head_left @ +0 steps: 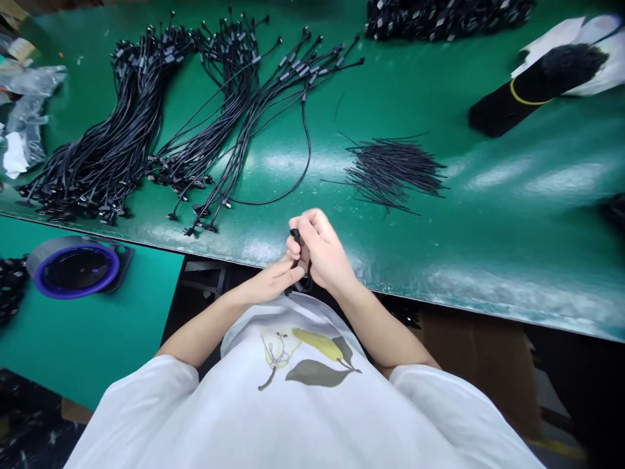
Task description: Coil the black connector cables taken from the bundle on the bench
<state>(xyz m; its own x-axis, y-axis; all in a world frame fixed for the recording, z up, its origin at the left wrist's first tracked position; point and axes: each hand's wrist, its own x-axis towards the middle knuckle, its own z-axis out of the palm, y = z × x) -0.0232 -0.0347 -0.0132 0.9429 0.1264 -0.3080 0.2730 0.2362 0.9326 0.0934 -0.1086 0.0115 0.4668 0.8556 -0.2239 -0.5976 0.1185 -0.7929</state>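
Note:
Close to my body, at the table's front edge, both hands meet around a folded black cable (296, 237). My left hand (274, 280) grips its lower part with the fingers closed. Above and to the right, my right hand (323, 251) pinches the upper part, the fingertips bent together. Most of the cable is hidden by the fingers. Ahead to the left lie loose black cables (244, 124) with small connectors at their ends, and a thicker pile of similar cables (122, 124). A spread of thin black ties (395, 170) lies ahead to the right.
A thick black bundle (498, 112) with a yellow band rests on white wrapping at the right. More black cables (449, 18) are heaped at the back. Clear plastic bags (34, 98) sit at the far left. A purple-rimmed round container (108, 277) stands on the lower left surface.

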